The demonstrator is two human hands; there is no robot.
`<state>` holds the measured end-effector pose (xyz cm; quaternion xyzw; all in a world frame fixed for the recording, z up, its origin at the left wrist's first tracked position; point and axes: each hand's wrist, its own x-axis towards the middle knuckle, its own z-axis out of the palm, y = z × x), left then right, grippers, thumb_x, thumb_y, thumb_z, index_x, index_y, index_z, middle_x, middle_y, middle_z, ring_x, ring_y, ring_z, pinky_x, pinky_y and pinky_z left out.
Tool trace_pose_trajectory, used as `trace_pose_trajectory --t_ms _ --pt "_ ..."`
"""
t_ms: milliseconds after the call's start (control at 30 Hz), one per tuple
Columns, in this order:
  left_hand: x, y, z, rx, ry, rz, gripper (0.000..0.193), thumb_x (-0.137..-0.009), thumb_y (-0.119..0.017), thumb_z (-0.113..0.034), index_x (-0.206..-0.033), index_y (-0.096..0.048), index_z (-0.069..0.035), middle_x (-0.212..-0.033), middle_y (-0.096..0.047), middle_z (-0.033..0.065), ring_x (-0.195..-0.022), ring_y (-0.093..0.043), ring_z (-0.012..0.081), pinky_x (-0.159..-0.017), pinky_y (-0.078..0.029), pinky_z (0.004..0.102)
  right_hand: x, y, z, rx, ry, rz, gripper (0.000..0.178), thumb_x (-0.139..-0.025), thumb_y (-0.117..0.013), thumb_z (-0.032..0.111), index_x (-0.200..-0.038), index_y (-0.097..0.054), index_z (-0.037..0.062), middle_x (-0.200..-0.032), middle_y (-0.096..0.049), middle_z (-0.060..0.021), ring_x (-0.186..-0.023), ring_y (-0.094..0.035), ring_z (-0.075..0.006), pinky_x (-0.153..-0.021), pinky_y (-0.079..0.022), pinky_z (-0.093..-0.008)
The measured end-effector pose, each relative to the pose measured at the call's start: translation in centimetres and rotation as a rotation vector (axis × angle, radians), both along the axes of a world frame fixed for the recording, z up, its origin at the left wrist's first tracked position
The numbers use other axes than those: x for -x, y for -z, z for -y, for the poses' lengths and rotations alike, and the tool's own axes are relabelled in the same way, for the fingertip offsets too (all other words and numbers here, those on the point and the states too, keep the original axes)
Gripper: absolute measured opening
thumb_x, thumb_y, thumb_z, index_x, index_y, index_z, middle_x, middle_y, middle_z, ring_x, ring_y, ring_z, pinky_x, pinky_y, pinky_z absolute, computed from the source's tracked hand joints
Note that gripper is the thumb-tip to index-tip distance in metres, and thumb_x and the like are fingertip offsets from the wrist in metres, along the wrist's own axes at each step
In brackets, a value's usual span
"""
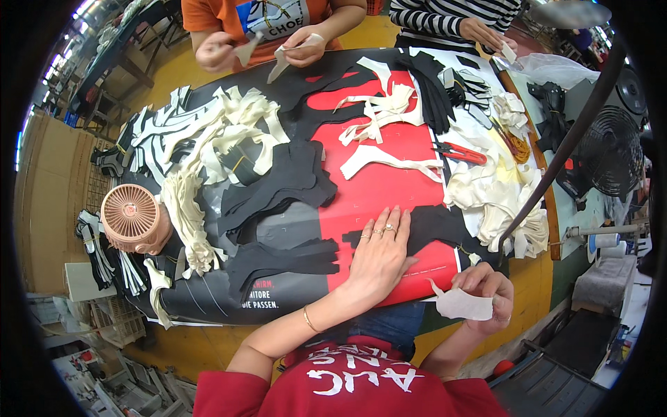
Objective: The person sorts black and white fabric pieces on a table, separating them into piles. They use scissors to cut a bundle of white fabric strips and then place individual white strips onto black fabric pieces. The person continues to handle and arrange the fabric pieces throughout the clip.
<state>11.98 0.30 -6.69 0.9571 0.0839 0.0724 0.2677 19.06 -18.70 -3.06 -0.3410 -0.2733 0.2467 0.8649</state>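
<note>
My left hand [381, 249] lies flat, fingers stretched out, on a black fabric piece [432, 228] near the table's front edge. At the right, my right hand [492, 292] pinches a small curved white fabric piece [461, 304] between thumb and fingers, just off the table edge. Stacks of cut black fabric [274, 187] spread to the left of my left hand, with another black stack [288, 263] closer to me. Beyond my hands, a curved cream fabric piece [389, 161] rests on the red part of the table cover [368, 191].
Red-handled snips [464, 153] lie beside a cream fabric heap [493, 198]. A pink fan [132, 217] stands at the left, by heaped cream strips [182, 215]. Across the table, a person in orange [267, 28] handles white pieces; another in stripes [445, 21] holds one. A dark pole [566, 142] slants at the right.
</note>
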Motion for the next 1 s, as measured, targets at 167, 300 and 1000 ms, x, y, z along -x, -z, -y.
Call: trace_pose_trajectory --t_ms 167,300,1000 --pt "-1.0 1.4 -1.7 -0.350 0.006 0.003 0.047 -0.090 -0.062 -0.017 -0.131 -0.052 0.004 -0.130 -0.056 0.0174 -0.119 -0.054 0.0305 -0.103 -0.041 0.0432 -0.1 0.4 1.0 0.105 0.031 -0.030 0.021 -0.087 -0.053 0.017 -0.083 -0.058 -0.0034 -0.099 -0.061 -0.0270 -0.091 -0.064 -0.0381 -0.083 -0.053 -0.0509" --pt "-3.2 2.3 -4.5 -0.404 -0.010 0.057 0.044 -0.090 -0.062 -0.018 -0.127 -0.054 0.004 -0.125 -0.057 0.0163 -0.112 -0.057 0.0310 -0.095 -0.045 0.0411 -0.3 1.1 1.1 0.112 0.007 -0.044 0.022 -0.088 -0.054 0.018 -0.083 -0.058 -0.0027 -0.100 -0.062 -0.0260 -0.091 -0.064 -0.0372 -0.083 -0.053 -0.0496" --pt "9.4 -3.6 -13.8 -0.168 -0.196 0.095 0.045 -0.079 -0.079 -0.022 -0.118 -0.065 -0.005 -0.125 -0.060 0.0139 -0.119 -0.055 0.0329 -0.103 -0.041 0.0443 -0.7 2.0 -0.1 0.034 -0.115 -0.186 0.027 -0.094 -0.050 0.030 -0.083 -0.049 0.0053 -0.109 -0.064 -0.0353 -0.126 -0.050 -0.0500 -0.108 -0.033 -0.0561"
